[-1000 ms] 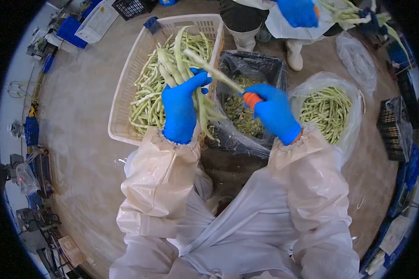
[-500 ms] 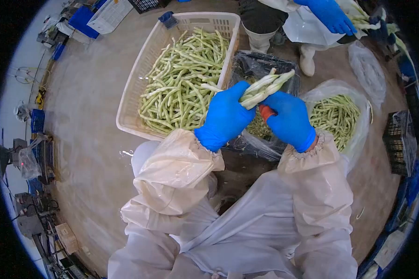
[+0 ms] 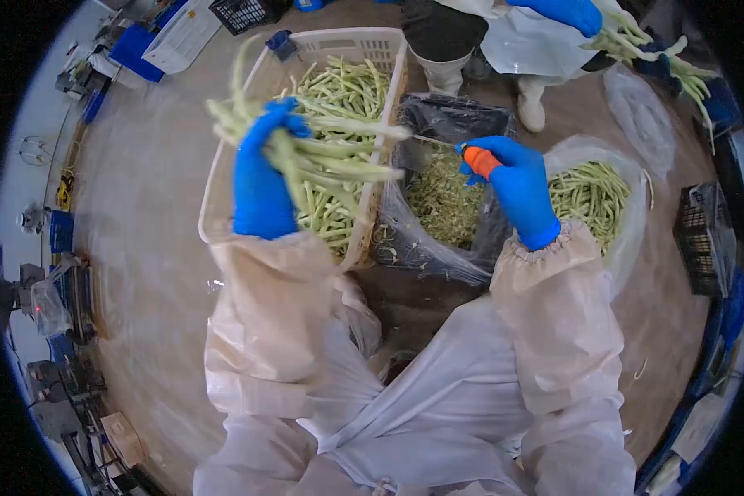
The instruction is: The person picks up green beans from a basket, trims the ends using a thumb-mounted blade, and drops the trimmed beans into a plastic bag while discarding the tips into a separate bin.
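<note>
A bundle of long green beans (image 3: 318, 157) is gripped in my blue-gloved left hand (image 3: 264, 174), over the left side of a pale plastic crate (image 3: 209, 194) heaped with more beans (image 3: 343, 91). The bundle is blurred at its upper left end. My right hand (image 3: 517, 186), also gloved in blue, is closed on the orange handle of a tool (image 3: 481, 162) with a thin metal shaft pointing left. Beneath that shaft stands a dark, plastic-lined crate (image 3: 446, 107) holding small green scraps (image 3: 442, 194).
A clear plastic bag (image 3: 636, 236) of beans lies right of my right hand. Another person in white boots (image 3: 531, 103) stands ahead, a blue-gloved hand (image 3: 566, 11) near long beans. A black crate (image 3: 703, 240) is at the far right.
My left hand has moved left, away from my right hand, taking the beans over the pale crate. The tool's shaft now shows. The other person's gloved hand has shifted up and left.
</note>
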The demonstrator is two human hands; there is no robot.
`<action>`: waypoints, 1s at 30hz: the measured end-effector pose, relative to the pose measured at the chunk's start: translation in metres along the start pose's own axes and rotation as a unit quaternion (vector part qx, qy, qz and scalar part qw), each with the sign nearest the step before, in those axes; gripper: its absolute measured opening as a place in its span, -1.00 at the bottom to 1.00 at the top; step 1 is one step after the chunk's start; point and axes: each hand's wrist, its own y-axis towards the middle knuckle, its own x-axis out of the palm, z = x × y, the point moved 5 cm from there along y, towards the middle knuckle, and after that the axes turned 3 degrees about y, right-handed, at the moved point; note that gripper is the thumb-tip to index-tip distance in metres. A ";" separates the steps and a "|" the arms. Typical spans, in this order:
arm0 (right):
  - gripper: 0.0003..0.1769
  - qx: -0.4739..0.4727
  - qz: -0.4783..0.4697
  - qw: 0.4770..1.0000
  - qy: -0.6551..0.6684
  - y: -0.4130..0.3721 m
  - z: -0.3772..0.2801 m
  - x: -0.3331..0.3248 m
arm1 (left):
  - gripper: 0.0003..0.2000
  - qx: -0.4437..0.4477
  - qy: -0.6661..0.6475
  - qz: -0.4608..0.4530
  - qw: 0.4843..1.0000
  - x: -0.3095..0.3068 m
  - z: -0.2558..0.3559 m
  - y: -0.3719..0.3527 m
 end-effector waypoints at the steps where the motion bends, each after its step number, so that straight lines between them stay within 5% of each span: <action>1: -0.77 -0.029 0.016 0.999 -0.039 0.003 0.002 -0.006 | -0.74 0.009 0.002 0.026 1.000 -0.020 0.011 0.008; 5: -0.70 -0.078 0.030 0.962 -0.259 0.006 0.000 -0.020 | -0.79 0.088 -0.007 0.155 0.984 -0.081 0.034 0.021; 7: -0.65 -0.183 0.018 0.924 -0.335 0.003 -0.001 -0.012 | -0.78 0.075 0.039 0.135 0.987 -0.078 0.034 0.015; 9: -0.62 -0.146 -0.009 0.932 -0.332 0.001 0.009 -0.006 | -0.76 0.069 0.036 0.091 0.993 -0.064 0.028 0.011; 13: -0.60 -0.161 -0.017 0.925 -0.342 0.004 0.013 -0.005 | -0.74 -0.092 0.037 -0.030 0.995 -0.005 -0.002 -0.001; 16: -0.64 -0.078 0.026 0.971 -0.224 0.007 0.010 -0.012 | -0.76 -0.209 0.028 -0.095 0.973 0.039 -0.024 -0.031; 22: -0.67 0.007 -0.065 0.997 0.037 0.003 -0.009 0.000 | -0.71 -0.350 0.041 -0.225 0.908 0.075 -0.061 -0.062; 30: -0.75 0.027 -0.073 0.997 0.029 -0.001 -0.011 0.004 | -0.67 -0.380 0.022 -0.284 0.880 0.093 -0.075 -0.076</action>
